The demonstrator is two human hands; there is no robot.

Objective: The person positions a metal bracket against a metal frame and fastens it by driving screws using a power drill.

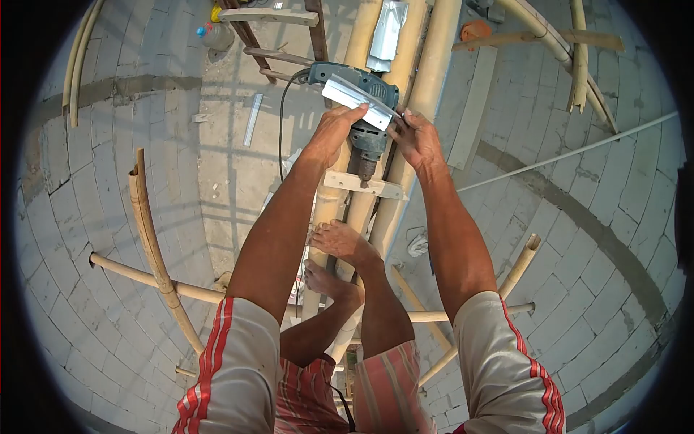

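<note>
A short, shiny folded metal bracket [354, 101] is held between my two hands, just above a power drill. My left hand [336, 134] grips its lower edge, with the thumb on top. At the bracket's right end, my right hand [419, 141] has thumb and fingers closed around the corner; part of that grip is hidden. Underneath, the dark green drill [370, 141] lies on bamboo poles [399, 173], chuck toward me. Its black cord runs off to the left. Several more metal brackets [387, 32] lie further along the poles.
A wooden strip [361, 184] crosses the poles near my bare feet [343, 242]. A wooden ladder [278, 54] leans at upper left, near a plastic bottle [215, 35]. Bamboo props stand against block walls on both sides. The floor [231, 181] lies well below.
</note>
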